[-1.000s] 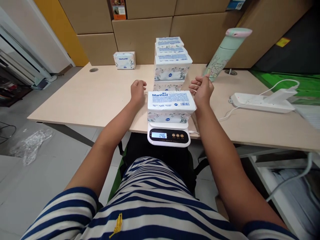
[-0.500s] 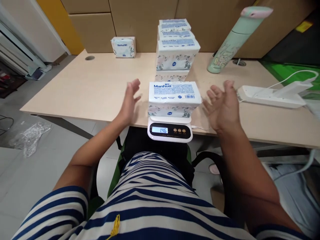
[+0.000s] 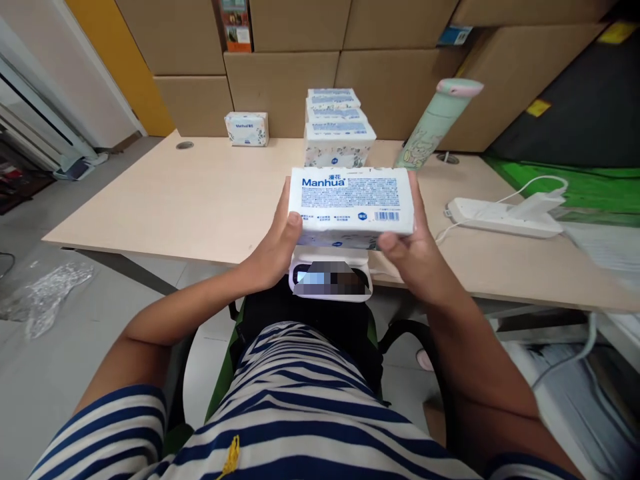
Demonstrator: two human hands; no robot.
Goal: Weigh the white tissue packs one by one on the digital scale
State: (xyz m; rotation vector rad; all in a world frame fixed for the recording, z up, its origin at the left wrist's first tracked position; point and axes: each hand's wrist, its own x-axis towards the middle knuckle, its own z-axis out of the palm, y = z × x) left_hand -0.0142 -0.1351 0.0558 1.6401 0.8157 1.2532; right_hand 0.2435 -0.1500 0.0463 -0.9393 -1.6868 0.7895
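Observation:
A white pack of Manhua tissues is held up above a small white digital scale at the table's near edge. My left hand grips the pack's left end and my right hand grips its right end, thumbs on the front. Behind it a stack of the same tissue packs stands on the table. One more pack sits alone at the back left.
A mint green flask leans at the back right. A white power strip with a cable lies on the right of the beige table. Cardboard boxes line the wall behind. Crumpled plastic lies on the floor left.
Both hands went from open beside the pack to gripping its ends, and the pack has risen off the scale's platform towards me.

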